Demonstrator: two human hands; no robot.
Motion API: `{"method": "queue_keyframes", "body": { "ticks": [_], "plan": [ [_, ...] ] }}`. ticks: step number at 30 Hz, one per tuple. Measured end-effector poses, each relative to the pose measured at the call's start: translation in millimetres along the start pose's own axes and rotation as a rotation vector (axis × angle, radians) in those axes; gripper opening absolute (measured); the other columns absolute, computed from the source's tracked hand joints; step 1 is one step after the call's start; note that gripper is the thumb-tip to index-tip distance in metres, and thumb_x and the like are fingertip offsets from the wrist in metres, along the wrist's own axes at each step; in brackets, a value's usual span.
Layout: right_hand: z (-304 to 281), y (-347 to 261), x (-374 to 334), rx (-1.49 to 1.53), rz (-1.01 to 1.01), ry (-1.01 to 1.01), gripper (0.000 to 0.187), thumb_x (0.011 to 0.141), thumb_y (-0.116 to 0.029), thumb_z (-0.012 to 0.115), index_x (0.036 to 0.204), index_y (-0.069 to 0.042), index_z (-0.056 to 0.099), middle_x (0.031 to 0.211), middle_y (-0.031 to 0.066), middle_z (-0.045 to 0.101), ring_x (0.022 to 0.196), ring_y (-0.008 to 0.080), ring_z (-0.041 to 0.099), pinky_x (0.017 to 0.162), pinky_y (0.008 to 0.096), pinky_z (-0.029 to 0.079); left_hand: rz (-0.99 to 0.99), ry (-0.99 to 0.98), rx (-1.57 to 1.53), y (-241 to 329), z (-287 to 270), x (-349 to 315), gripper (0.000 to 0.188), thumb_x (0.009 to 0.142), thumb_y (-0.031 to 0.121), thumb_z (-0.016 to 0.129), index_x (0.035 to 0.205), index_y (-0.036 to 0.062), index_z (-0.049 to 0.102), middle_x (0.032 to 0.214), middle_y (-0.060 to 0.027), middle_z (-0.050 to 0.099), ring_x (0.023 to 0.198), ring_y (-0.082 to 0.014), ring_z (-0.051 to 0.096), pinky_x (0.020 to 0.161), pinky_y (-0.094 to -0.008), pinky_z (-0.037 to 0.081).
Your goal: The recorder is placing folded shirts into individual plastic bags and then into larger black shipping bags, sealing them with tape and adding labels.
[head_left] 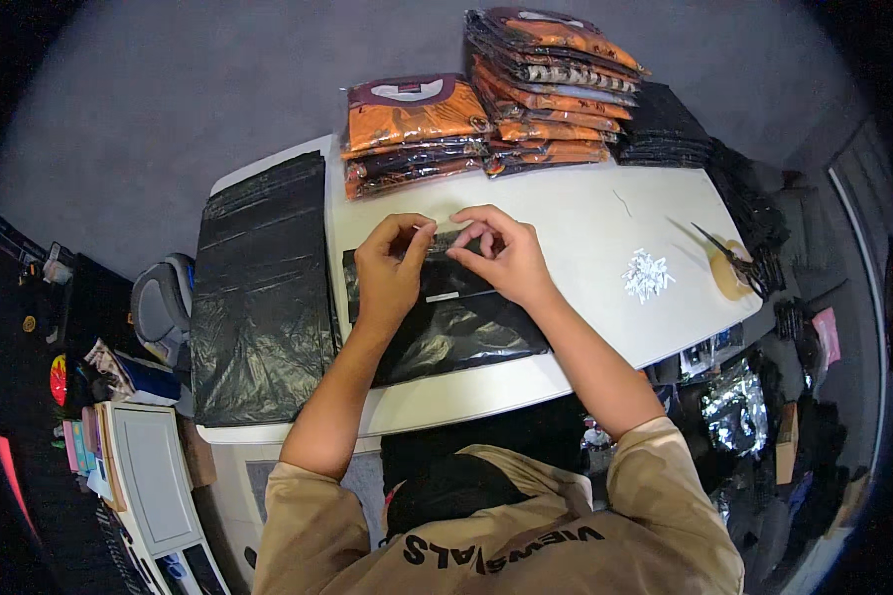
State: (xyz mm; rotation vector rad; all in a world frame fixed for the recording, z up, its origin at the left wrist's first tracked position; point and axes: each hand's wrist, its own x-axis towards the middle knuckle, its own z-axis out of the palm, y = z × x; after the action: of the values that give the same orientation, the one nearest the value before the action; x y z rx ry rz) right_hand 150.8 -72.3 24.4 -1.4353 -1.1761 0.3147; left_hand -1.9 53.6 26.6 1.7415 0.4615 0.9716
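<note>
A black plastic bag (pixel 466 332) lies flat on the white table, just in front of me, with a small white label (pixel 443 297) on it. Over its far edge, my left hand (pixel 392 263) is closed, thumb and fingertips pinched together; what they hold, if anything, is too small to make out. Close by on the right, my right hand (pixel 506 256) has its thumb and curled fingers drawn together at the same edge, the index finger stretched toward the left hand. Whatever its fingertips grip is hidden.
A stack of large black bags (pixel 258 297) covers the table's left end. Orange shirts in clear bags (pixel 417 119) are piled along the far edge, beside more folded black packages (pixel 662 129). To the right lie small white pieces (pixel 647 275), scissors (pixel 729 253) and a tape roll (pixel 726 273).
</note>
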Motion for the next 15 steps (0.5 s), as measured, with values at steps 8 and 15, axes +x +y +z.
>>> {"method": "queue_keyframes", "body": {
  "ticks": [8,15],
  "plan": [
    [-12,7,1,-0.051,-0.045,0.085,0.063,0.080,-0.006,0.093,0.135,-0.010,0.063,0.086,-0.0046,0.060,0.070,0.0033,0.043,0.063,0.0210,0.038,-0.012,0.138,0.006,5,-5,5,0.012,0.102,0.013,0.075,0.106,0.0009,0.075,0.080,-0.0002,0.068,0.074,-0.0050,0.061,0.067,-0.0226,0.047],
    [-13,-9,1,-0.137,-0.253,0.067,0.043,0.078,-0.006,0.093,0.116,-0.009,0.075,0.093,-0.0002,0.060,0.076,0.0082,0.051,0.066,0.0229,0.042,0.002,0.102,-0.009,-8,-7,3,0.012,0.101,0.013,0.076,0.105,0.0015,0.076,0.083,-0.0016,0.072,0.074,-0.0064,0.063,0.067,-0.0238,0.049]
  ]
}}
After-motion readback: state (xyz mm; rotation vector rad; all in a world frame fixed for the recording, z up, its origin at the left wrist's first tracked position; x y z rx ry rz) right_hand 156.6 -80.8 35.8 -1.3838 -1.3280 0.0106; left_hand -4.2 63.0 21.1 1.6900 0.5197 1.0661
